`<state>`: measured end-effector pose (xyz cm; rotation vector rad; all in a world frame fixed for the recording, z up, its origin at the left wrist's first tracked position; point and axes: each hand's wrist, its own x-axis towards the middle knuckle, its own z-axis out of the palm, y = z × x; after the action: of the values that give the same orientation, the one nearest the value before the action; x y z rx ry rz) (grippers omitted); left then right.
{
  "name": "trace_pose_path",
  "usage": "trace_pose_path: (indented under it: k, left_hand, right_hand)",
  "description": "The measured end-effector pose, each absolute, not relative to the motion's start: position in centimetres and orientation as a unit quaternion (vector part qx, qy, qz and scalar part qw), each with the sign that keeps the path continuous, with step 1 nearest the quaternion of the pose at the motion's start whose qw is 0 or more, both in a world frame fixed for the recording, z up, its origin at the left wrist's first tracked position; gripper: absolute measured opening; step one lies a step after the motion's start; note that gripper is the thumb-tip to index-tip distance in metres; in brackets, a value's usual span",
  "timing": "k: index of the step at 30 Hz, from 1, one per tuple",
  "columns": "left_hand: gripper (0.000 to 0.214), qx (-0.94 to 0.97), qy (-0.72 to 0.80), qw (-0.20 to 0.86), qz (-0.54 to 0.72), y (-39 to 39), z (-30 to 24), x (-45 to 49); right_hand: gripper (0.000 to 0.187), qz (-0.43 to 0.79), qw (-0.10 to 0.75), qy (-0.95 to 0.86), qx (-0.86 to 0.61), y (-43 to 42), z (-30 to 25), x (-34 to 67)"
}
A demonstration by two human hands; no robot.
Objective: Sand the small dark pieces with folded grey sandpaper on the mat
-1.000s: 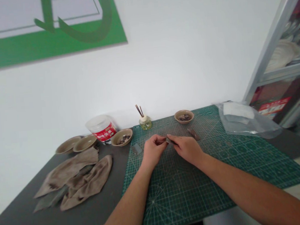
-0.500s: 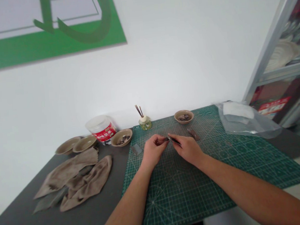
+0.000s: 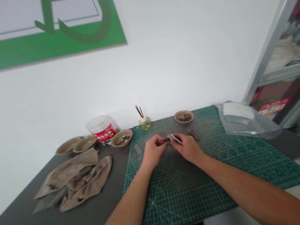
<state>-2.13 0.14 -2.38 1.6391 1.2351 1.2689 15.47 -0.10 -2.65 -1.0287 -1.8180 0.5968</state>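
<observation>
Above the green cutting mat, my two hands meet close together. My left hand pinches a small dark piece between thumb and fingers; its kind is too small to make out. My right hand is closed on a small folded grey sheet, which looks like sandpaper and touches or nearly touches the dark piece. Left of my left hand, a flat grey piece lies on the mat. Just beyond my right hand lies a brownish flat piece.
Bowls of small dark pieces stand at the back right and left. Between them is a reed diffuser. Further left are a red-labelled tub, two more bowls and stained cloths. A plastic bag lies right.
The folded grey sheet in my right hand has tilted, so more of its pale face shows. Both hands stay in nearly the same place.
</observation>
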Motion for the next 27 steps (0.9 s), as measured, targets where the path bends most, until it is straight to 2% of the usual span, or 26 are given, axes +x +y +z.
trace_pose_path:
  k: [27]
  left_hand:
    - [0.024, 0.635, 0.425, 0.385, 0.518, -0.3, -2.0, -1.7]
  right_hand:
    - [0.021, 0.254, 0.480, -0.706, -0.455, 0.2, -2.2, 15.8]
